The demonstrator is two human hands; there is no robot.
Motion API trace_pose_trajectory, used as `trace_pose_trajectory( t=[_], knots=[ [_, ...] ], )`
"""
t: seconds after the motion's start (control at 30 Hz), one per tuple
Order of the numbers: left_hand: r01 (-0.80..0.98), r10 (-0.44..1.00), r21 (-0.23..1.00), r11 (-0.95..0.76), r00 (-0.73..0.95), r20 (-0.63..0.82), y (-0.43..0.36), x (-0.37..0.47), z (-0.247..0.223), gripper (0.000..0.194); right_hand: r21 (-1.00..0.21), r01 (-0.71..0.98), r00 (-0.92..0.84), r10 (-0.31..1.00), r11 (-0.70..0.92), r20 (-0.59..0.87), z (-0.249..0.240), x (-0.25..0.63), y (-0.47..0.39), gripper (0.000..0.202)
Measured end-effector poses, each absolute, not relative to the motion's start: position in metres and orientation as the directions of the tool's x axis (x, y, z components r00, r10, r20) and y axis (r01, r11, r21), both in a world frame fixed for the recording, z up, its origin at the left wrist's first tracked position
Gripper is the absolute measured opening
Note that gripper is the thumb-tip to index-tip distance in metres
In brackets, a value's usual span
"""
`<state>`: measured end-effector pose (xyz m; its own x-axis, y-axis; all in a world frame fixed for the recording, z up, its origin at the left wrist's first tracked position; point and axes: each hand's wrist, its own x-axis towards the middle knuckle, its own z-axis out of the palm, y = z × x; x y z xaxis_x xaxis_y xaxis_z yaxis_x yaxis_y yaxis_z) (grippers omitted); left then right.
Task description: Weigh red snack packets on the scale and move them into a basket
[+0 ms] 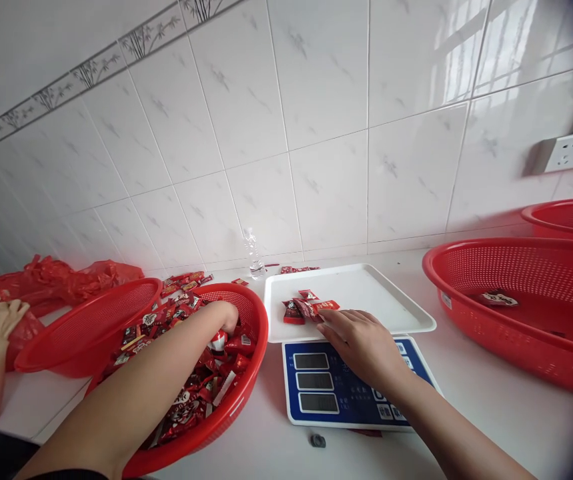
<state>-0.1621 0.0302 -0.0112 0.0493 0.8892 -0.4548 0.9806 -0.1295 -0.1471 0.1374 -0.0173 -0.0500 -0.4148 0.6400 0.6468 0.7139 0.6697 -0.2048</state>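
My left hand (225, 316) reaches into a red plastic basket (261, 333) heaped with small, shiny red snack packets (186, 400). Its fingers are down among the packets and hidden, so I cannot see what they hold. On the white tray of a blue-panelled digital scale (346, 393), my right hand (359, 337) curls its fingers and thumb around a red packet (327, 305). Several more red packets (296, 312) lie against its fingertips on the tray (386, 293).
At right stand two red baskets, the nearer one (516, 333) holding a few packets. Another red basket (91, 320) and red plastic bags (81, 280) sit at left, beside another person's hands (1, 320). A clear bottle (253, 253) stands near the wall. A small dark object (317, 441) lies before the scale.
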Motion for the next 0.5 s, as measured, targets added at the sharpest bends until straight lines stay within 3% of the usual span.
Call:
trace_pose_trajectory(
  t=[0.1, 0.23, 0.4, 0.5],
  knots=[
    [0.972, 0.824, -0.201, -0.120, -0.015, -0.567, 0.022, -0.160, 0.006, 0.019, -0.213, 0.714, -0.416, 0.649, 0.666, 0.637, -0.049, 0.138, -0.018, 0.021],
    [0.966, 0.793, -0.215, -0.141, -0.020, -0.609, 0.008, -0.162, 0.027, 0.025, -0.216, 0.714, -0.421, 0.656, 0.665, 0.627, -0.047, 0.138, -0.020, 0.020],
    [0.967, 0.806, -0.251, -0.053, -0.107, -0.583, -0.004, -0.162, 0.040, 0.064, -0.211, 0.719, -0.421, 0.657, 0.662, 0.626, -0.048, 0.138, -0.019, 0.021],
    [0.960, 0.788, -0.270, -0.075, -0.109, -0.606, -0.007, -0.154, 0.034, 0.058, -0.215, 0.719, -0.420, 0.659, 0.661, 0.624, -0.049, 0.138, -0.018, 0.022]
  ],
)
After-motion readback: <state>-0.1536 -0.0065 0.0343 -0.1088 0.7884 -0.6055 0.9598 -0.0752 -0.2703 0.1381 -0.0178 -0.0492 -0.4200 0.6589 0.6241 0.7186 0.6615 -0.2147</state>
